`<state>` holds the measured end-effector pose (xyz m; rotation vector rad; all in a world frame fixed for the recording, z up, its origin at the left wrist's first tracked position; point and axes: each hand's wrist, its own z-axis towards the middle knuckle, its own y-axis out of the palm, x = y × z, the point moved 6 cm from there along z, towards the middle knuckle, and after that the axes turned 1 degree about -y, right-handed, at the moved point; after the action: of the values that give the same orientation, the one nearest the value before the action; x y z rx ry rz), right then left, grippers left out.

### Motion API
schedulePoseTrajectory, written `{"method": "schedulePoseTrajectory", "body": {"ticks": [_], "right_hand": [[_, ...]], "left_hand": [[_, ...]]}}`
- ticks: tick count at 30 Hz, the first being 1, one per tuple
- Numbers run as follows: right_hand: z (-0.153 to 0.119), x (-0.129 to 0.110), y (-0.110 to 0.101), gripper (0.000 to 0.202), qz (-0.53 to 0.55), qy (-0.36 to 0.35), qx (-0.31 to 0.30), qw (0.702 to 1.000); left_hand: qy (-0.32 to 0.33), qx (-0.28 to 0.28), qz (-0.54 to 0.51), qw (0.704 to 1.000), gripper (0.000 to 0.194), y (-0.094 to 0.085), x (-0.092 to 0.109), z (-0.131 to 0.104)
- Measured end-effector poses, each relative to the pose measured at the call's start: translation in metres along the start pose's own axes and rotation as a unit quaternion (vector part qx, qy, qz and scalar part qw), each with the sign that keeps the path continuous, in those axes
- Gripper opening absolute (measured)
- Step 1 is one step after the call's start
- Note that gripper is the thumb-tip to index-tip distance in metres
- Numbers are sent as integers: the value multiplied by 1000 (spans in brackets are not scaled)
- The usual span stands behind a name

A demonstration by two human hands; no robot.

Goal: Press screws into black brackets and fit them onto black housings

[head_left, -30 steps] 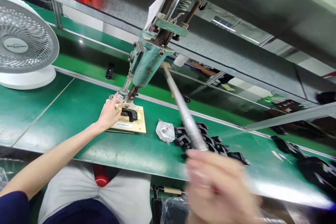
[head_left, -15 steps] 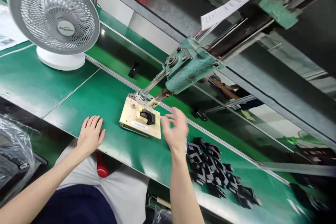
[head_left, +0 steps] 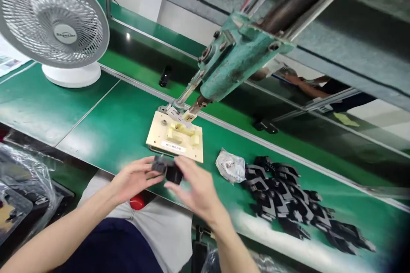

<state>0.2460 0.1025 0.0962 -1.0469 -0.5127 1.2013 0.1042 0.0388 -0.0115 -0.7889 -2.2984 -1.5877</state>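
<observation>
Both hands meet just off the near edge of the green tabletop, sharing one small black plastic part. The left hand has its fingers curled onto the part's left end, its grip pinching the piece, while the right hand closes thumb and fingertips on the right end, so the part sits between the two hands, clear of the tabletop and slightly blurred. Directly at twelve o'clock from the part lies a cream rectangular fixture plate with a small white label on its near edge and raised pale blocks on top; its nest looks unoccupied. Above the plate, at about one o'clock, hangs the worn teal cast-metal head of a hand press, its steel ram pointing down at the plate's far edge. At three o'clock from the hands sits a small crumpled clear bag, and just beyond it, further toward three and four o'clock, spreads a loose heap of black plastic parts of the same sort, trailing off to the right. Far at ten o'clock stands a round white desk fan on its white base. One more dark part lies alone on the far strip of belt at twelve o'clock, well apart from the rest.
</observation>
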Motion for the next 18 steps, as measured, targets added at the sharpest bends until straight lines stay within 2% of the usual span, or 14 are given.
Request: {"method": "schedulePoseTrajectory", "body": {"ticks": [1,3,5,6,8,11,12,13,15,16,18], "right_hand": [[-17,-13,3,51,-21,-9,25,999],[-50,-26,7,54,-70,20,88,993],[-75,-29,9,60,-106,75,149,980],[-83,-30,10,62,-114,92,169,975],[-90,-32,15,62,-110,99,181,972],[-93,-35,24,56,-100,90,177,975],[-94,-36,25,54,-102,91,180,974],[-96,-36,26,52,-104,94,186,972],[-100,-38,27,52,-100,98,207,968],[-101,-40,28,53,-95,95,215,967],[-100,-42,31,53,-80,81,223,968]], "left_hand": [[-36,15,-30,999,36,-1,-1,-5],[-64,91,-21,994,42,-16,6,-17],[-21,166,9,986,54,-32,25,-28],[-2,186,21,982,60,-34,33,-31],[-27,167,45,985,71,-26,35,-34],[-131,78,81,985,77,-1,23,-41],[-123,65,90,986,75,4,25,-43],[-85,69,100,989,71,6,31,-44],[11,110,121,986,63,5,45,-45],[29,129,130,983,62,4,47,-45],[-23,126,140,982,67,7,36,-44]]}}
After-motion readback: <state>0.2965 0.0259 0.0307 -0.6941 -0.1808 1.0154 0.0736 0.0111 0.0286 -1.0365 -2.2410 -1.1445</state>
